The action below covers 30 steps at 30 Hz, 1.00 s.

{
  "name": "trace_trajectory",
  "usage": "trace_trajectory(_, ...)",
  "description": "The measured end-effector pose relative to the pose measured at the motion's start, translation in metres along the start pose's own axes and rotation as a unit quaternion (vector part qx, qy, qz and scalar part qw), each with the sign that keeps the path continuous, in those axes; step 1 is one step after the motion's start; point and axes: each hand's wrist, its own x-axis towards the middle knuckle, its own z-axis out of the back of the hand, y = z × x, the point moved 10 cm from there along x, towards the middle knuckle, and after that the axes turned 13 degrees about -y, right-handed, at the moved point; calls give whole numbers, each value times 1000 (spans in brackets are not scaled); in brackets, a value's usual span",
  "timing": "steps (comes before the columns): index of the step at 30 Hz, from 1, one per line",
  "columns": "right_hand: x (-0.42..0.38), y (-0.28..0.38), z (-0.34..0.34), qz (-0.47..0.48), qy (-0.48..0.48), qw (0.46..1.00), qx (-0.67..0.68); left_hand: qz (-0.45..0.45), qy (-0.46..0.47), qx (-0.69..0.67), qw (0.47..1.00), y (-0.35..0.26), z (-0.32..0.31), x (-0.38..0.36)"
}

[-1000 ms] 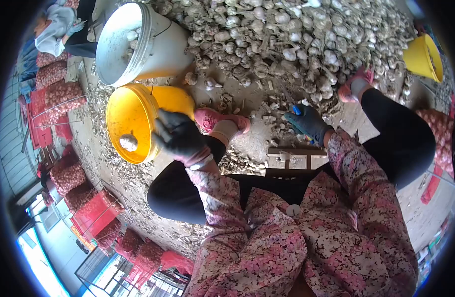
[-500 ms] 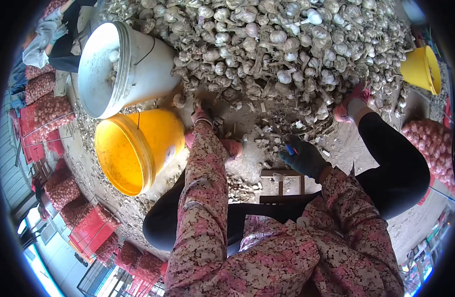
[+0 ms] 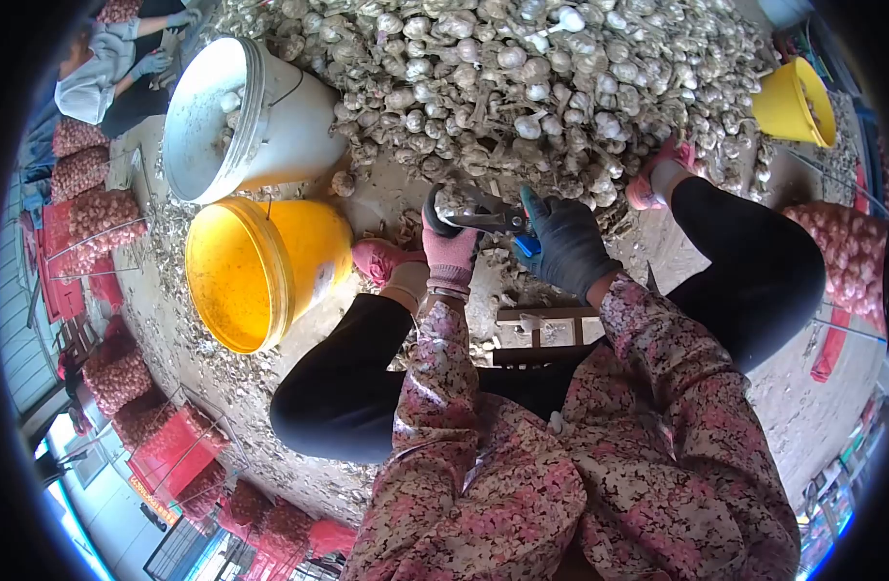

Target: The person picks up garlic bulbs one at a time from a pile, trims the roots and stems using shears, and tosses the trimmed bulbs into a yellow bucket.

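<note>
My left hand [image 3: 451, 242], in a pink glove with dark fingertips, is closed around a garlic bulb [image 3: 455, 201]. My right hand [image 3: 566, 240], in a dark grey glove, grips blue-handled shears [image 3: 503, 222]. The blades point left and reach the bulb in my left hand; the exact contact is hard to make out. Both hands are above the littered floor between my pink shoes, just in front of a large heap of garlic [image 3: 522, 87].
A white bucket [image 3: 294, 121] with a few bulbs inside and a yellow bucket [image 3: 314, 252] stand at left. Another yellow bucket [image 3: 783, 107] is at right. Filled mesh bags [image 3: 836, 252] line both sides. Another person [image 3: 101, 77] works at upper left.
My left hand has come back from the heap's edge with a bulb. My right hand has risen, bringing the shears to it. The view has shifted slightly.
</note>
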Motion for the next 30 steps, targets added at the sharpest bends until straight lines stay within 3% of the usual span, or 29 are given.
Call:
trace_trajectory(5,-29,-4,6,-2,3,999,-37,-76,22,134,988,-18,-11,-25)
trace_trajectory(7,-40,-8,0,-16,50,998,-46,-133,42,257,956,-27,-17,-38)
trace_trajectory(11,-58,-20,-6,-34,58,998,19,-135,71,287,946,-32,-27,-56)
trace_trajectory(14,-72,-21,-10,-19,26,997,71,-232,63,446,862,-55,-37,-75)
trace_trajectory(17,-85,-28,-29,-51,103,988,105,-250,82,485,834,-64,-43,-87)
trace_trajectory(19,-89,-29,-30,-50,97,988,113,-224,93,489,838,-43,-33,-80)
trace_trajectory(21,-89,-42,-51,-88,133,977,140,-66,194,264,942,-20,-47,-83)
trace_trajectory(23,-81,-57,-101,-64,152,982,92,-181,278,385,861,-40,-84,-141)
trace_trajectory(26,-93,-88,-130,-102,181,976,68,-83,263,95,956,-37,-92,-142)
trace_trajectory(27,-97,-104,-124,-215,189,958,25,-28,225,-23,974,-39,-80,-130)
trace_trajectory(28,-97,-102,-116,-241,188,951,54,97,211,-89,969,-24,-67,-118)
trace_trajectory(30,-91,-90,-97,-251,187,946,87,18,219,-29,975,-31,-48,-100)
